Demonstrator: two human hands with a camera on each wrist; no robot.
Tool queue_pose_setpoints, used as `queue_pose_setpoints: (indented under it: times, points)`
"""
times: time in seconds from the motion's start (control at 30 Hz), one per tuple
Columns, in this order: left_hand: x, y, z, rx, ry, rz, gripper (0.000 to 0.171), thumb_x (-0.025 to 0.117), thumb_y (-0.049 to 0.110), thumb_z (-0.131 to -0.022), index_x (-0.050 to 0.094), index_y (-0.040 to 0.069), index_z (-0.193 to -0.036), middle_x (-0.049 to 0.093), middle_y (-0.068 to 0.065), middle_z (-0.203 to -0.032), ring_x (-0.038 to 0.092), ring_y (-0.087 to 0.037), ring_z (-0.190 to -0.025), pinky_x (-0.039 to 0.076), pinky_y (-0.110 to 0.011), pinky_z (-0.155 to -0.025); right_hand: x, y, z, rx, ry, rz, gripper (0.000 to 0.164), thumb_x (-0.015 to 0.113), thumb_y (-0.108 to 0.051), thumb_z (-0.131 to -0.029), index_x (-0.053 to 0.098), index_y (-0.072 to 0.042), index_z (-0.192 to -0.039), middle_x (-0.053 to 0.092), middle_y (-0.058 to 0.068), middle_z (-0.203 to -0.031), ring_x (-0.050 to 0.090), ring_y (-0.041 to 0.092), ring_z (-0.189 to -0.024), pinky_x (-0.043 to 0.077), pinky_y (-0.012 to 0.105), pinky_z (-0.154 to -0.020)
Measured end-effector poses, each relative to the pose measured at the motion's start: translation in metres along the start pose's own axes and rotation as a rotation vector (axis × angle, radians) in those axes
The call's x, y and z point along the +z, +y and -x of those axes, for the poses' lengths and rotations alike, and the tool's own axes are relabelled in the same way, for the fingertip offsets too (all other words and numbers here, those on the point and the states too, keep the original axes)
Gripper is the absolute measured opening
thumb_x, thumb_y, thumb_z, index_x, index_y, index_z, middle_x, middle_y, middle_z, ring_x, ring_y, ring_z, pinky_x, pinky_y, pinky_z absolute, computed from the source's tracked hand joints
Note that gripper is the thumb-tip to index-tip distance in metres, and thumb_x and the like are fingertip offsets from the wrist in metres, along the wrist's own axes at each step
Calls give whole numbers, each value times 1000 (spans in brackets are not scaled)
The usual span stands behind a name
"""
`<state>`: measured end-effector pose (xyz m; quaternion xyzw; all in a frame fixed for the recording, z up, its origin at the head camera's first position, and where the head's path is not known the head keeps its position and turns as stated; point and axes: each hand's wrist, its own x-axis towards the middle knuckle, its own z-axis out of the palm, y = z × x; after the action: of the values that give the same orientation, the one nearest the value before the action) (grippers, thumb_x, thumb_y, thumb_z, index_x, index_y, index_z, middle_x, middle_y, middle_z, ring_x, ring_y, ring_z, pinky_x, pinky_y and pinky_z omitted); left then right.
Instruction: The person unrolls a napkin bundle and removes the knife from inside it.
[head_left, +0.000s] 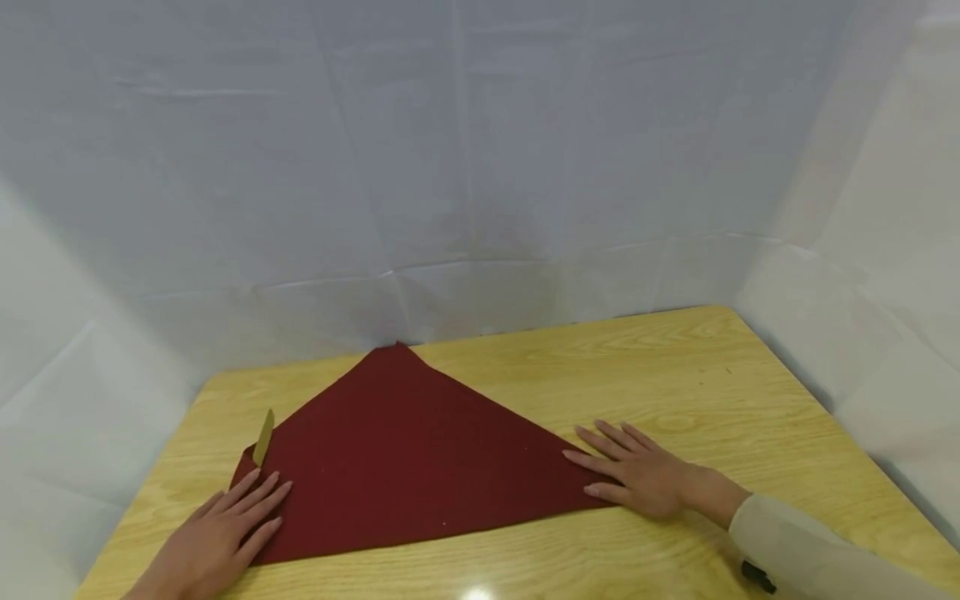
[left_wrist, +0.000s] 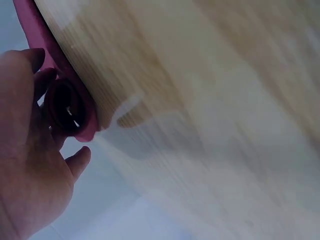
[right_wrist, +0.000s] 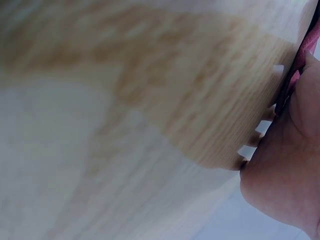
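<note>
A dark red cloth napkin (head_left: 420,450), folded to a rough triangle, lies on the table with its peak toward the back. Its left edge is rolled over, and a gold-coloured blade like a table knife's (head_left: 264,437) sticks out of the roll's far end. My left hand (head_left: 213,537) rests on this roll with fingers extended. In the left wrist view, the roll's end (left_wrist: 70,112) shows a dark hollow with shiny bits inside, beside the fingers and thumb. Fingers spread flat, my right hand (head_left: 645,475) presses the napkin's right corner against the wood.
The light wooden table (head_left: 660,358) runs back to a white sheet (head_left: 465,167), which also hangs at both sides. The napkin's peak reaches the table's back edge. A small black object (head_left: 757,577) shows under the right sleeve (head_left: 802,537).
</note>
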<state>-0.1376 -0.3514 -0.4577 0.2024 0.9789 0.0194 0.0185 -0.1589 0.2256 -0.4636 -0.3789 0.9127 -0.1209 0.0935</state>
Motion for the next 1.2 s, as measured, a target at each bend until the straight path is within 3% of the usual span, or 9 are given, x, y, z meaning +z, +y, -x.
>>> queue_pose_setpoints:
  times: [0.3, 0.47, 0.53, 0.7, 0.77, 1.2]
  points:
    - [3, -11, 5, -13, 18, -22, 52, 53, 47, -96, 55, 16, -138, 47, -7, -143, 35, -33, -134, 32, -54, -101, -1, 0, 0, 6, -8, 5, 53, 34, -42, -104, 29, -20, -152, 17, 15, -157, 9, 41, -141, 13, 64, -107]
    - [5, -20, 8, -3, 48, -43, 53, 55, 45, -95, 56, 12, -136, 48, -9, -142, 35, -33, -134, 33, -48, -100, -1, -2, 0, 20, -21, 6, 54, 32, -43, -104, 28, -21, -153, 16, 14, -157, 8, 40, -142, 13, 63, -108]
    - [5, -24, 10, -8, 47, -42, 53, 56, 44, -95, 56, 11, -136, 48, -10, -142, 34, -32, -135, 29, -44, -105, -2, -2, 0, 23, -22, 5, 54, 32, -43, -104, 28, -21, -153, 16, 13, -157, 8, 40, -142, 13, 62, -108]
    - [2, -31, 11, -34, 2, -16, 56, 57, 44, -94, 56, 6, -135, 47, -14, -141, 36, -39, -132, 31, -50, -105, -3, -4, 0, 26, -17, 11, 53, 34, -42, -104, 30, -20, -152, 17, 14, -157, 10, 40, -142, 14, 63, -108]
    - [1, -32, 12, -43, -11, -8, 56, 57, 43, -94, 55, 4, -135, 47, -16, -141, 37, -43, -129, 36, -55, -98, -3, -4, -1, 26, -16, 15, 53, 35, -42, -104, 30, -20, -152, 18, 14, -157, 10, 40, -141, 14, 63, -108]
    - [2, -51, 23, -57, -30, 108, 57, 53, 44, -96, 52, 5, -138, 43, -20, -143, 35, -52, -127, 36, -58, -94, -2, -3, -1, 26, -32, 7, 54, 33, -43, -104, 28, -20, -153, 15, 14, -157, 7, 39, -142, 12, 62, -109]
